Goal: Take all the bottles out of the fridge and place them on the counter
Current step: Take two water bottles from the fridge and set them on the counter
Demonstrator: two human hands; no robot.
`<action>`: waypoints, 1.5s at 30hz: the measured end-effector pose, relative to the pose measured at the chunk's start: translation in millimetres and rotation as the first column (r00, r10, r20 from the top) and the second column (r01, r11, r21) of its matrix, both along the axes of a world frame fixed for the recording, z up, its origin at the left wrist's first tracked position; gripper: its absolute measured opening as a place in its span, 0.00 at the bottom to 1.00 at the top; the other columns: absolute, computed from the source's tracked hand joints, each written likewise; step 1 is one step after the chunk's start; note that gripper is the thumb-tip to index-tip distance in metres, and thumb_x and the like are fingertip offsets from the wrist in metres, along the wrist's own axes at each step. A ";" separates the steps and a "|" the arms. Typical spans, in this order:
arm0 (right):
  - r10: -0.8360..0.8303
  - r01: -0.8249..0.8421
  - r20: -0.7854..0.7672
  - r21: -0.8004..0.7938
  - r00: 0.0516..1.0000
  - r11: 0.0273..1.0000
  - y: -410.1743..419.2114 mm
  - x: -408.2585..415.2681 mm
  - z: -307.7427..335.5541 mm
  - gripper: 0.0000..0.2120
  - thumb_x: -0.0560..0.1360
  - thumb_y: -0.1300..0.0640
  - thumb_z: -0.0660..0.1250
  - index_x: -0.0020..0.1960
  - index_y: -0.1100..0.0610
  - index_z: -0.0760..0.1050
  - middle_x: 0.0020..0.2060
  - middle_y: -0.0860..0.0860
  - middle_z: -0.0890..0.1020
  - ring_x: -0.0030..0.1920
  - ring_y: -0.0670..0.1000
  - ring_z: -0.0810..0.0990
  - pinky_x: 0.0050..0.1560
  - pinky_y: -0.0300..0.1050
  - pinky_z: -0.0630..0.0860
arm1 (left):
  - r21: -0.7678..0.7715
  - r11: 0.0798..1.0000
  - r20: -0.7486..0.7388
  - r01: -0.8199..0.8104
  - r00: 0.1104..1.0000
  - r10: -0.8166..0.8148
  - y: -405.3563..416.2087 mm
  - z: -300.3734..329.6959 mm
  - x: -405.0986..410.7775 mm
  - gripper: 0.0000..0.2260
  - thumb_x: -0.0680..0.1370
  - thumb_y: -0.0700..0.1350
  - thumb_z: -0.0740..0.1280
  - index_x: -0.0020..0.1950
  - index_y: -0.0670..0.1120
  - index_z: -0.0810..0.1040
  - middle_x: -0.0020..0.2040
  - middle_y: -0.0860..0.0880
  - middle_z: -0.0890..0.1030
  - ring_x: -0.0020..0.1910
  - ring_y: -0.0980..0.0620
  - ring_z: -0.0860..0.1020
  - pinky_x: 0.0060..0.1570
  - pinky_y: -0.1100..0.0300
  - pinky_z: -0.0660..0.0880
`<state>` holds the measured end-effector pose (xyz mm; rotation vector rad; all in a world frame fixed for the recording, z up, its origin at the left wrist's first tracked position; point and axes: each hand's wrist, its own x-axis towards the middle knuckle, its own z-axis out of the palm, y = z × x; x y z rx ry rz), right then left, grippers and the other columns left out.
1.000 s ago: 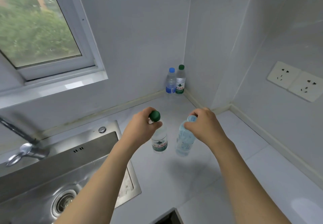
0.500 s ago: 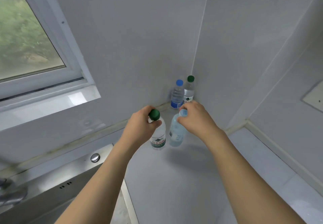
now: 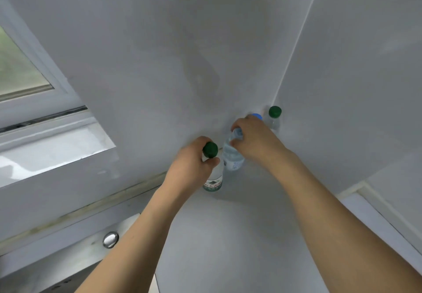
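Observation:
My left hand [image 3: 190, 167] grips the neck of a clear bottle with a green cap [image 3: 213, 182], held upright just over the white counter [image 3: 228, 235]. My right hand [image 3: 255, 142] holds a second clear bottle [image 3: 231, 158] by its pale blue cap, tilted slightly, close to the back wall. Behind my right hand, in the corner, stand a blue-capped bottle [image 3: 257, 116], mostly hidden, and a green-capped bottle [image 3: 274, 115]. Whether the held bottles touch the counter I cannot tell. The fridge is out of view.
A steel sink rim with a round button [image 3: 110, 239] lies at the lower left. A window and its sill [image 3: 52, 146] fill the left side. Walls meet at the corner [image 3: 277, 91] behind the bottles.
Both hands have carried their bottles farther back toward the corner, close to the two standing bottles. The view has swung up and nearer; the sink bowl and wall sockets have left the frame.

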<state>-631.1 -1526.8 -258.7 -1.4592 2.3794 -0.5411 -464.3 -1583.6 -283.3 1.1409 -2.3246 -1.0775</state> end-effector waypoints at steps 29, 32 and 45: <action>0.010 -0.011 -0.009 -0.093 1.000 0.996 -35.5 -27.5 -57.5 0.20 0.77 0.58 0.66 0.69 0.57 0.69 0.59 0.57 0.71 0.57 0.57 0.74 0.59 0.53 0.72 | -0.082 0.995 0.019 0.048 0.999 -0.046 -50.9 -33.8 -39.4 0.11 0.77 0.45 0.70 0.58 0.48 0.74 0.49 0.54 0.77 0.47 0.55 0.74 0.39 0.66 0.65; -0.001 0.000 -0.010 -0.104 1.000 0.995 -28.0 -23.6 -55.9 0.26 0.78 0.56 0.66 0.74 0.58 0.63 0.64 0.57 0.69 0.62 0.57 0.72 0.65 0.50 0.68 | -0.085 0.995 0.055 0.047 0.998 -0.043 -50.1 -29.4 -42.6 0.13 0.77 0.45 0.69 0.60 0.48 0.73 0.50 0.55 0.75 0.47 0.56 0.72 0.40 0.67 0.64; -0.176 0.174 0.007 -0.203 0.984 0.964 96.9 7.0 8.1 0.28 0.74 0.59 0.67 0.72 0.57 0.65 0.68 0.56 0.70 0.67 0.56 0.69 0.66 0.45 0.66 | -0.413 0.871 0.300 0.267 0.943 -0.147 3.9 26.5 -27.4 0.28 0.79 0.54 0.64 0.76 0.46 0.62 0.74 0.48 0.67 0.69 0.46 0.69 0.62 0.53 0.69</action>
